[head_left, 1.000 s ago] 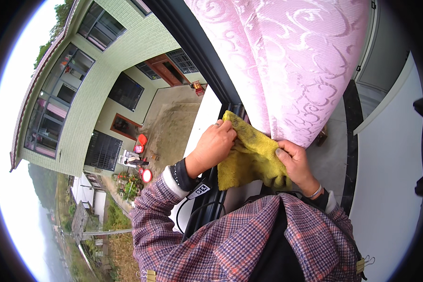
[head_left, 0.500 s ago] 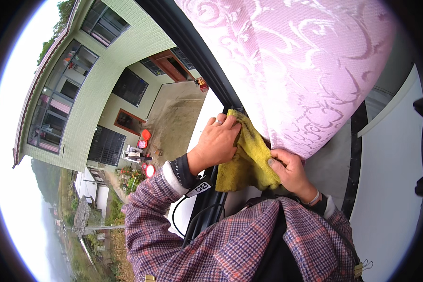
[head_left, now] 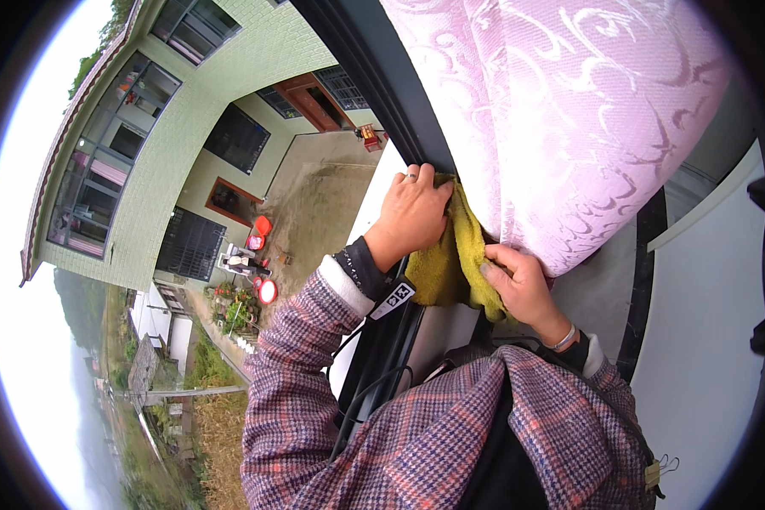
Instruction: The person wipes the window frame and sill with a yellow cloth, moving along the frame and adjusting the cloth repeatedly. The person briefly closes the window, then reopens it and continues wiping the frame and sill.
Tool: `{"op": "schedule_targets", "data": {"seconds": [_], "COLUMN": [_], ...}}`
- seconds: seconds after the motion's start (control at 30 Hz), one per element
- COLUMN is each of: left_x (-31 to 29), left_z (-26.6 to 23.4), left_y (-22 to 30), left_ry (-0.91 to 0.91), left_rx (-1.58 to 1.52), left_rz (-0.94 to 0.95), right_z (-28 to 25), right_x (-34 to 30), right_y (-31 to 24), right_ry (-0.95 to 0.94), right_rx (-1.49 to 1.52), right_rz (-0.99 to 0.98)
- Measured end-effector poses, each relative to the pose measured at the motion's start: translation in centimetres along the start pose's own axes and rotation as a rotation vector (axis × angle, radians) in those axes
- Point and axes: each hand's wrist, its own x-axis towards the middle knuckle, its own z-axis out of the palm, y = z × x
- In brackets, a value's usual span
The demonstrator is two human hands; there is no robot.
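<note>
A yellow cloth (head_left: 438, 276) with a towel-like pile hangs bunched between my hands at the dark window frame (head_left: 399, 93). My left hand (head_left: 412, 217), a ring on one finger, grips the cloth's upper left part, pressed into the lower corner of the frame track. Its fingertips are partly hidden in the cloth. My right hand (head_left: 523, 289) pinches the cloth's right edge between thumb and fingers, just below the pink curtain (head_left: 569, 127). The curtain, patterned with scrolls, drapes down close beside the cloth.
A black cable (head_left: 370, 391) with a small tag (head_left: 393, 300) runs by my left wrist over the sill track. Outside, well below, lie a concrete yard (head_left: 323, 195) and a pale green building (head_left: 153, 153). A white curved surface (head_left: 697, 340) stands at the right.
My left hand has shifted up and slightly right along the frame, drawing the cloth with it. The cloth now looks narrower and more folded. My right hand still holds its edge, slightly higher.
</note>
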Motion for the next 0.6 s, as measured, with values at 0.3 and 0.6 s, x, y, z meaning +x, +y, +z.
{"op": "schedule_targets", "data": {"seconds": [0.3, 0.6], "left_x": [-0.6, -1.7], "left_z": [1.7, 1.0], "left_y": [-0.1, 0.3], "left_ry": [0.084, 0.105], "left_rx": [-0.101, -0.047], "left_rz": [-0.071, -0.070], "right_z": [-0.2, -0.1], "right_x": [0.0, -1.4], "right_y": [0.2, 1.6], "right_ry": [-0.020, -0.010], "right_rx": [-0.047, 0.024], "right_rz": [0.041, 0.086]}}
